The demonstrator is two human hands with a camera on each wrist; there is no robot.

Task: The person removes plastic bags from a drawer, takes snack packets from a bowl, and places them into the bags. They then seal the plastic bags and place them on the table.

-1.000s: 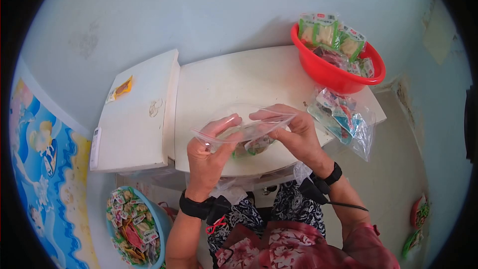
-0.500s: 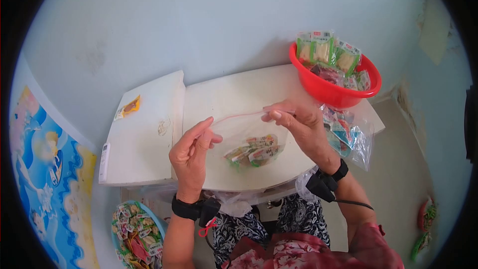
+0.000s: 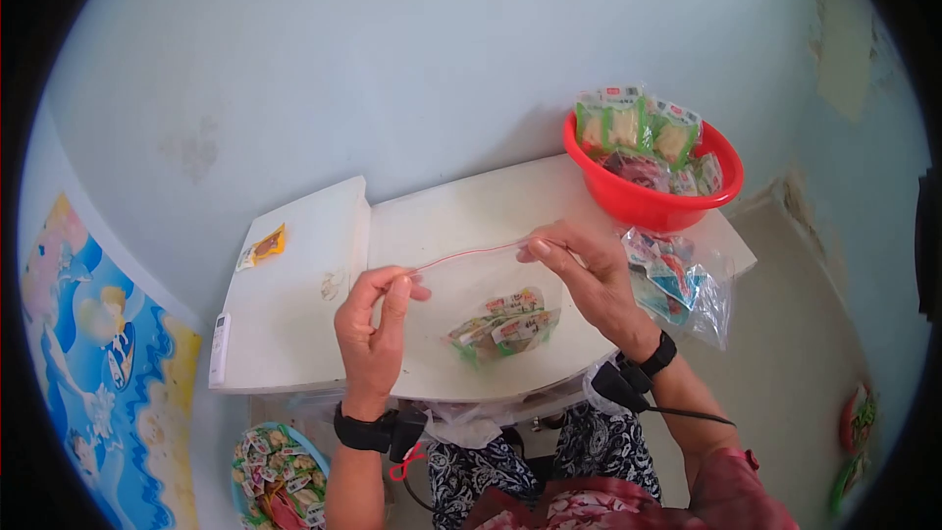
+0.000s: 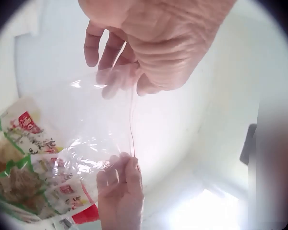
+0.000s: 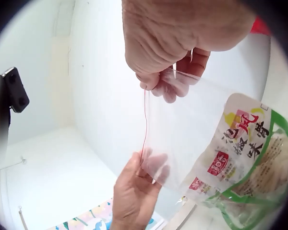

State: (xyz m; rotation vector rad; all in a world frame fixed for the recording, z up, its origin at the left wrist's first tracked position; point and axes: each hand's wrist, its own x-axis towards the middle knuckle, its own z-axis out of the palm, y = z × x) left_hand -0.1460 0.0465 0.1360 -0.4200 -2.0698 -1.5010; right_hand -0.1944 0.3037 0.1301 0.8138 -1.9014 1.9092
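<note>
Clear bag point(image 5: 187, 120), now stretched straighter, seemingly closed, mouth point(image 3: 469, 254) pinched by left grip point(image 3: 375, 327) and right grip point(image 3: 597, 280), packets point(image 3: 505, 326) inside below.

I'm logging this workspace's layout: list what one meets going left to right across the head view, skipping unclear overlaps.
Cartoon wall picture, white remote, yellow packet, left hand, bagged packets, red basin.

At four o'clock in the right wrist view, a packet point(image 5: 249, 165) inside the clear bag point(image 5: 180, 127) bears Chinese print — 椒, 味 and 骨 in black, one character in red; its red label's point(image 5: 218, 164) white lettering — unclear.
</note>
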